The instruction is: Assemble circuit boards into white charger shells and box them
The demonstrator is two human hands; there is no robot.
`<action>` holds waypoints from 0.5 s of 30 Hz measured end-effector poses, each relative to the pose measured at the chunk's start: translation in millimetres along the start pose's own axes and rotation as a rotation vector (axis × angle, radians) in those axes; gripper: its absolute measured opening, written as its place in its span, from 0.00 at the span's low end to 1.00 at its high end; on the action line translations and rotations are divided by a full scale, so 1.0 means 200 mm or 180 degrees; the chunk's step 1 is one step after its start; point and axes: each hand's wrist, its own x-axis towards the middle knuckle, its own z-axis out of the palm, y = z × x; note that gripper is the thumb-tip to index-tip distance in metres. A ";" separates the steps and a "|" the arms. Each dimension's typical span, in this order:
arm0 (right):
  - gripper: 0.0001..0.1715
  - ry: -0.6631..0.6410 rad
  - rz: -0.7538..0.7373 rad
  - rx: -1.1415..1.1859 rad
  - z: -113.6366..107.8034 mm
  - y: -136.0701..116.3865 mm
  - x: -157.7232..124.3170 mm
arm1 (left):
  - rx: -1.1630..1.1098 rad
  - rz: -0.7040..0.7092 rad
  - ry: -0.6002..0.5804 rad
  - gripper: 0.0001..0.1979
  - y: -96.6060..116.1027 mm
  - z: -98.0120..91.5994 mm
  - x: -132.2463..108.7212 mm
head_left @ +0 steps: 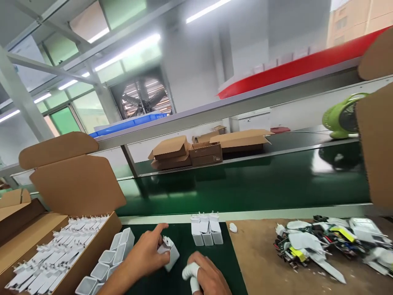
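Note:
My left hand [149, 252] is closed round a white charger housing [173, 258], with its index finger stretched above the top and its thumb in front. The housing is tilted over the dark green mat [184, 233]. To the right, my right hand [210, 276] is low in the view with curled fingers; white coverings wrap some of its fingertips. Whatever it may hold is hidden. Beyond my hands, a small group of white plug chargers [207, 233] stands with pins upward. Open white casings [107, 258] are lined up beside my left forearm.
At the left, an open cardboard box [115, 227] holds many white plug parts. A brown board [254, 254] at the right bears a small white piece [233, 228] and a pile of wired parts [307, 241]. Behind runs a green conveyor belt [245, 184]; a green fan [340, 116] stands beyond.

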 end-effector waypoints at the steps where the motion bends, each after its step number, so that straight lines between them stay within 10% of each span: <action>1: 0.26 0.0338 0.0098 0.0025 -0.02 0.01 0.01 | 0.0050 0.0019 0.0079 0.38 0.02 0.00 0.05; 6: 0.38 0.1795 0.1157 0.0112 -0.15 0.13 0.09 | 0.0005 0.0094 0.0320 0.34 0.15 0.09 0.23; 10: 0.43 0.1323 0.2131 0.0336 -0.16 0.23 0.10 | -0.0224 0.0250 0.0226 0.33 0.19 0.16 0.29; 15: 0.29 0.0780 0.2154 0.0402 -0.11 0.21 0.08 | -0.0352 0.0174 0.0089 0.41 0.14 0.11 0.28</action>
